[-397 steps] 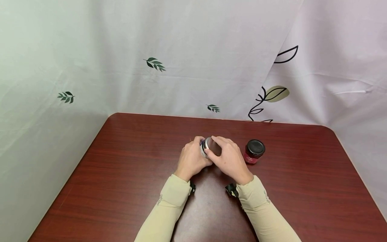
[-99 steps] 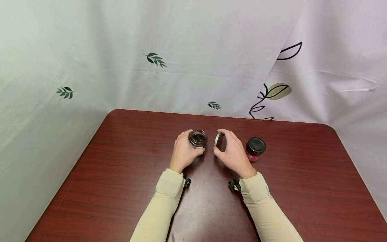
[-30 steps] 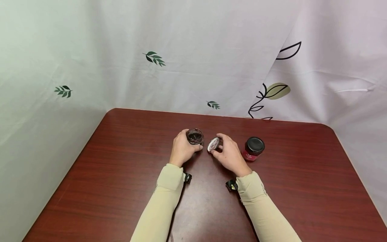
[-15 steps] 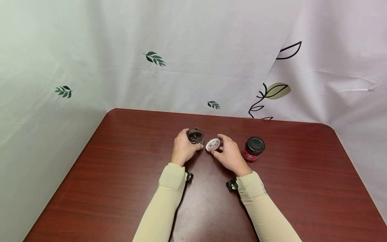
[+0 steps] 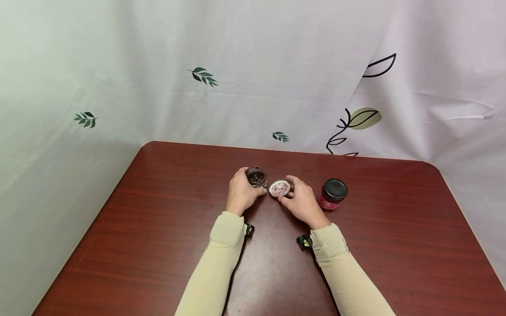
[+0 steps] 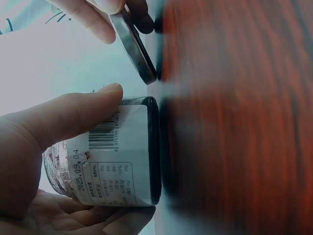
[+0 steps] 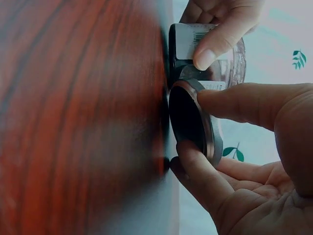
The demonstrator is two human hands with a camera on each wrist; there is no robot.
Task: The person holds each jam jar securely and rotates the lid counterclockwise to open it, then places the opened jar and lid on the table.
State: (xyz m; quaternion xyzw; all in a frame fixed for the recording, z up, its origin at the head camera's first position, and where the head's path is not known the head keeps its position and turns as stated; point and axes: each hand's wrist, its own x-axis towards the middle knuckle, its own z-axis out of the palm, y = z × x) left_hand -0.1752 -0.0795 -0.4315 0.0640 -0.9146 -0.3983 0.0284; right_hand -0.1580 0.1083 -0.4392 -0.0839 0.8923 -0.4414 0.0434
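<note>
My left hand point(image 5: 242, 192) grips a glass jar point(image 5: 257, 177) that stands upright on the table, its mouth uncovered and dark contents inside. A white label with a barcode shows on the jar point(image 6: 117, 152) in the left wrist view. Just right of it, my right hand point(image 5: 303, 201) pinches a round jar lid point(image 5: 280, 188) by its rim. The lid's pale, smeared inner face is turned up; in the right wrist view the lid point(image 7: 195, 120) is tilted, its lower edge at or just above the table. Which of the two I cannot tell.
A second jar point(image 5: 333, 194) with a black lid and a red label stands upright on the table, right of my right hand. The reddish-brown wooden table point(image 5: 166, 193) ends at a white curtain point(image 5: 237, 109) with leaf prints.
Over the last second the lid has tipped from steeply tilted to nearly flat, inner face up, low beside the jar. Earlier it was on the jar, then lifted off. The left hand keeps its grip.
</note>
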